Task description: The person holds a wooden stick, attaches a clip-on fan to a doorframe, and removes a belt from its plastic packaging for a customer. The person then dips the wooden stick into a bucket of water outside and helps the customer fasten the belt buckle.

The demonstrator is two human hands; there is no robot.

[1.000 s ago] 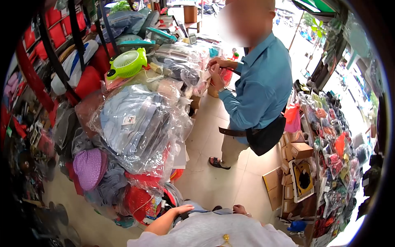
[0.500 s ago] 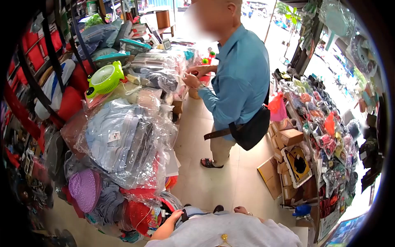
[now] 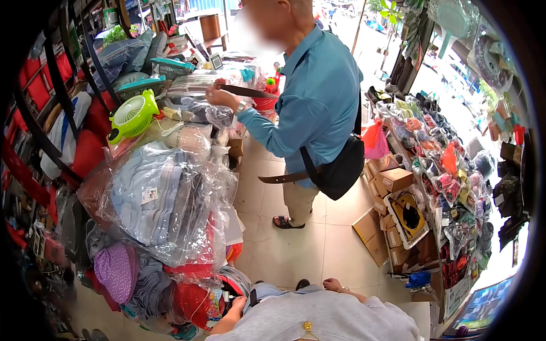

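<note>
My left hand (image 3: 235, 308) is low by my lap, beside the goods pile, its fingers curled against a small dark thing I cannot make out. My right hand (image 3: 331, 285) rests near my right thigh, fingers curled in, with no object visible in it. Close to my left hand are a red bag (image 3: 190, 298) and a purple dotted cap (image 3: 116, 271). In front of me a person in a blue shirt (image 3: 318, 96) holds up a dark belt (image 3: 245, 91) in both hands. A brown strap (image 3: 293, 177) hangs at that person's waist.
Plastic-wrapped light blue shirts (image 3: 151, 193) cover the counter on the left, with a green fan (image 3: 135, 115) behind them. On the right stand a rack of bagged goods (image 3: 449, 182) and cardboard boxes (image 3: 396, 179). A tiled floor (image 3: 284, 244) lies between.
The person in blue has raised their hands, and the dark belt now shows stretched out. The view has shifted slightly. My hands stay low near my lap.
</note>
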